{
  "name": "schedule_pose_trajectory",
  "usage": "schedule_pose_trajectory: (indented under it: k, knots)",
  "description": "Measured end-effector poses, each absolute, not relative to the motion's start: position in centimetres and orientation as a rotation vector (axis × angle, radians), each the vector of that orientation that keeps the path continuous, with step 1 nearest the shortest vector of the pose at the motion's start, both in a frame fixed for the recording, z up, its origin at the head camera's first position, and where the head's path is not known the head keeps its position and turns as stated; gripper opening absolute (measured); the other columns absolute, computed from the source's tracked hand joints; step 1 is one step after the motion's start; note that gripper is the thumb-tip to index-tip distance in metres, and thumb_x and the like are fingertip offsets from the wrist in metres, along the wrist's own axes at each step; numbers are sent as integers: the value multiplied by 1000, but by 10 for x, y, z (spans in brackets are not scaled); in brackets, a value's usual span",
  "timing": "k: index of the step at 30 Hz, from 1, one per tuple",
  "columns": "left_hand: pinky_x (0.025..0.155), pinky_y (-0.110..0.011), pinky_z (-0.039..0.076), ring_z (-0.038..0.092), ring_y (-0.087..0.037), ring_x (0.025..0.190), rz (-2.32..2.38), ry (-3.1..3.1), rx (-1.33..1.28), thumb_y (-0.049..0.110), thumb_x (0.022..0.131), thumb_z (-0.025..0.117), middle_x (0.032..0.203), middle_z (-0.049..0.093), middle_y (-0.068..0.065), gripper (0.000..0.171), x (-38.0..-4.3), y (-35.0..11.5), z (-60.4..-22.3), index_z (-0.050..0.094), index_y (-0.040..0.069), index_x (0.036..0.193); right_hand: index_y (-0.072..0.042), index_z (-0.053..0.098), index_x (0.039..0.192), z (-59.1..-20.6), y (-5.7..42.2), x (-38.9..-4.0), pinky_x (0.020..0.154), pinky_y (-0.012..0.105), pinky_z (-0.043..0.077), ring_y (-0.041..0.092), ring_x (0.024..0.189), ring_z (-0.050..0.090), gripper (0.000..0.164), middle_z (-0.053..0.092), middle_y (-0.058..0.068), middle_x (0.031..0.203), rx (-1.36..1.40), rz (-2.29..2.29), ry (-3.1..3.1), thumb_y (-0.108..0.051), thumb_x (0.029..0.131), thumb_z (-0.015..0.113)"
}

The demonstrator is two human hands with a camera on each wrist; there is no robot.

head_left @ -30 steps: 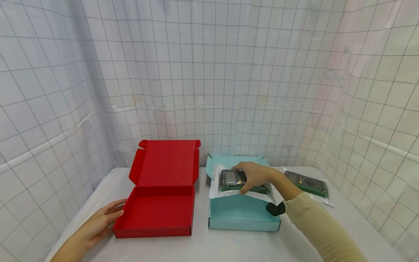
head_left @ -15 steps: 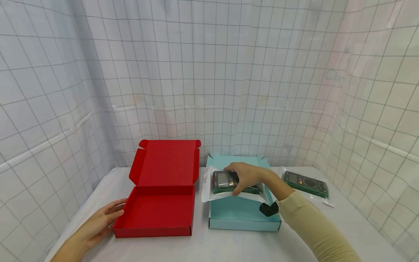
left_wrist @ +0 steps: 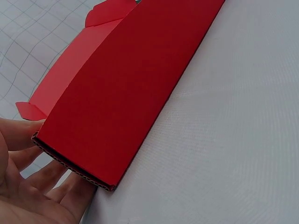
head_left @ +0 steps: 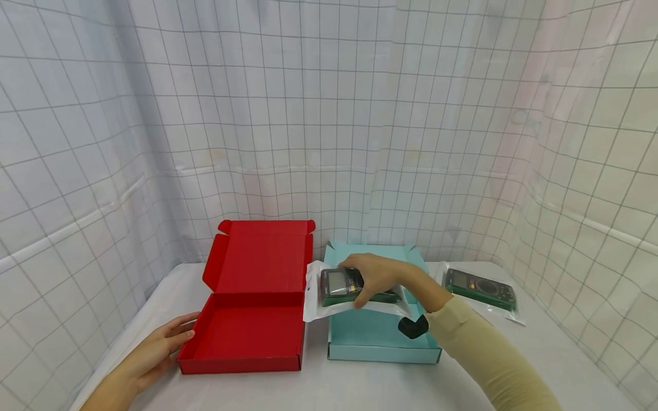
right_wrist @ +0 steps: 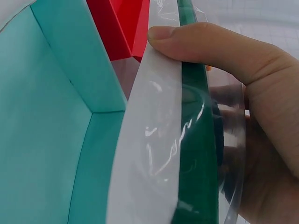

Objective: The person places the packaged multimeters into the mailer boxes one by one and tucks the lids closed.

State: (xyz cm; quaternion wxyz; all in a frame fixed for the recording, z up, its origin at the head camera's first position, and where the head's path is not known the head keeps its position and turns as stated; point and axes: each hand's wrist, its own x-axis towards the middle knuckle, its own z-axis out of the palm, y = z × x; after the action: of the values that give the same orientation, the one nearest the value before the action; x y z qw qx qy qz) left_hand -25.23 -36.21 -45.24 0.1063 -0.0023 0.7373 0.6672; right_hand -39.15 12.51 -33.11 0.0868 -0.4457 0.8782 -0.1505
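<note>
My right hand (head_left: 372, 274) grips a green-and-black multimeter (head_left: 339, 285) in a clear and white plastic bag, above the light blue open box (head_left: 382, 351). The bag's left end overlaps the right wall of the red open box (head_left: 241, 363). In the right wrist view, the thumb (right_wrist: 201, 42) presses the multimeter's green side (right_wrist: 198, 140) through the bag. My left hand (head_left: 156, 348) rests at the red box's left side, fingers relaxed along the wall. In the left wrist view, its fingers (left_wrist: 46, 177) lie by the box's corner, partly hidden behind the cardboard.
A second bagged multimeter (head_left: 480, 288) lies on the white tabletop (head_left: 319, 391), right of the blue box. The red box's lid (head_left: 262, 257) stands raised at the back. Grid-patterned curtains (head_left: 329, 114) enclose the table at the back and sides.
My right hand has carried the bagged multimeter leftward, from over the blue box to the red box's right edge. The left hand and both boxes have stayed in place.
</note>
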Motion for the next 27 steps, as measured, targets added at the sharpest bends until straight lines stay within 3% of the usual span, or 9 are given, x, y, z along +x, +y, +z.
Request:
schedule_pose_trajectory:
  k: [8, 19, 27]
  knots:
    - [104, -50, 47, 48, -27, 131, 1957, 2174, -9, 23, 110, 52, 163, 19, -29, 70, -253, -362, -453, 14, -1, 163, -11, 53, 147, -329, 102, -391, 84, 27, 54, 13, 110, 52, 87, 57, -6, 127, -1371, -442, 2594, -37, 72, 89]
    - [100, -40, 51, 52, -22, 125, 1965, 2171, -6, 22, 110, 52, 163, 21, -27, 68, -254, -364, -454, 16, 0, 163, -12, 55, 145, -329, 62, -388, 80, 24, 54, 11, 108, 52, 84, 57, -7, 122, -1408, -422, 2550, -33, 72, 91]
    - [100, -42, 51, 54, -20, 122, 1972, 2143, 14, 22, 110, 52, 161, 23, -26, 68, -256, -365, -452, 17, -1, 163, -14, 59, 142, -338, 31, -387, 80, 21, 52, 7, 107, 51, 79, 58, -10, 121, -1456, -378, 2521, -36, 73, 91]
